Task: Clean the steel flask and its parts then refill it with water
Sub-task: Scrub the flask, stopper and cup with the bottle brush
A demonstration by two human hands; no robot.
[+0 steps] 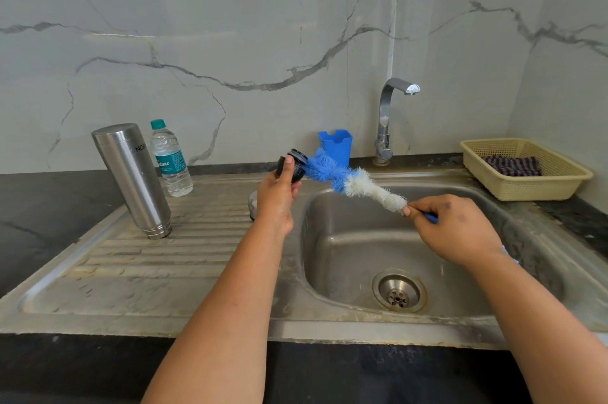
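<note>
The steel flask (pixel 131 178) stands upside down on the sink's ribbed drainboard (pixel 184 249), at the left. My left hand (pixel 278 198) holds the flask's black stopper (pixel 296 165) above the drainboard's right end. My right hand (pixel 455 227) grips the blue handle of a bottle brush (pixel 352 181) over the basin. The brush's blue bristle tip touches the stopper. A round steel cap (pixel 252 204) lies on the drainboard, mostly hidden behind my left wrist.
A clear plastic water bottle (pixel 171 160) with a teal cap stands behind the flask. A blue holder (pixel 335 145) and the tap (pixel 388 120) are at the back. A beige basket (pixel 526 170) holding a dark cloth sits at the right. The basin (pixel 362 258) has a drain.
</note>
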